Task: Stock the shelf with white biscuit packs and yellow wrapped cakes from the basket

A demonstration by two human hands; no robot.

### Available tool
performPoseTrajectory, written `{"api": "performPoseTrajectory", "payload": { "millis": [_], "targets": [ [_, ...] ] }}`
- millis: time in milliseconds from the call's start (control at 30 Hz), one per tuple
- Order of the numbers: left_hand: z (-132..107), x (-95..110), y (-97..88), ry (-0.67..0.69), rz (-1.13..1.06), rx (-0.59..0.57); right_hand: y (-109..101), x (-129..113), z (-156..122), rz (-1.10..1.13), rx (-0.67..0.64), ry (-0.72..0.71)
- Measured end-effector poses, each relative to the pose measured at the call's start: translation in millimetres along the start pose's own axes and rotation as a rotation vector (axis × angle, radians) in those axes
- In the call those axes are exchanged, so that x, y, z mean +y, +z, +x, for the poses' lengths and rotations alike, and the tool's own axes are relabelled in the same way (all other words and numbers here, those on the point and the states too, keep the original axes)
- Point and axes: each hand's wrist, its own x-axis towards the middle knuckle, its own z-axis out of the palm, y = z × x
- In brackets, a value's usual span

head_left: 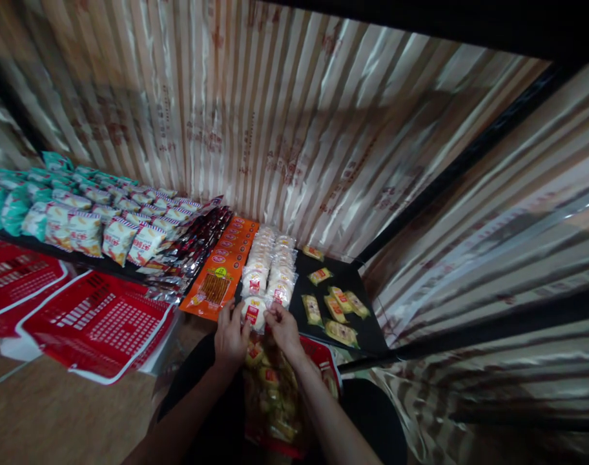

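A clear-wrapped white rice cracker (252, 312) with a red label is held between my two hands at the shelf's front. My left hand (230, 336) has its fingers closed on the pack's left edge. The fingers of my right hand (283, 328) pinch its right edge. Just behind it, two rows of similar rice cracker packs (268, 261) stand on the black shelf (301, 266). Left of them lies a flat orange snack bag (217, 278). Below my hands, a red-edged bag (275, 394) of yellow-wrapped snacks sits between my knees.
Several yellow packets (336, 303) lie scattered on the shelf's right end. Dark shiny packets (192, 252), then white and teal snack bags (103, 216), fill the left. Red baskets (101, 326) stand below. A black post (449, 161) rises at the right before striped sheeting (256, 123).
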Motion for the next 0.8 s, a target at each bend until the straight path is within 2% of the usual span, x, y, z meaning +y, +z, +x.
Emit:
{"api": "performPoseTrajectory", "payload": {
  "millis": [167, 300, 500, 633, 700, 800],
  "targets": [
    [14, 4, 15.6, 0.1, 0.085, -0.043, 6, -5, 21, -0.177, -0.004, -0.066],
    [26, 5, 25.4, 0.063, 0.122, -0.042, 11, -9, 30, -0.324, 0.03, -0.078],
    [38, 2, 33.5, 0.061, 0.166, -0.052, 13, -11, 33, -0.623, 0.105, -0.218],
    [43, 1, 36.7, 0.063, 0.146, -0.062, 4, 4, 34, -0.737, 0.296, -0.349],
    [44, 1, 38.2, 0.048, 0.127, -0.065, -2, 16, 35, -0.778, 0.371, -0.366],
    [47, 2, 40.2, 0.019, 0.054, -0.071, -8, 34, 38, -0.799, 0.354, -0.376]
  ]
}}
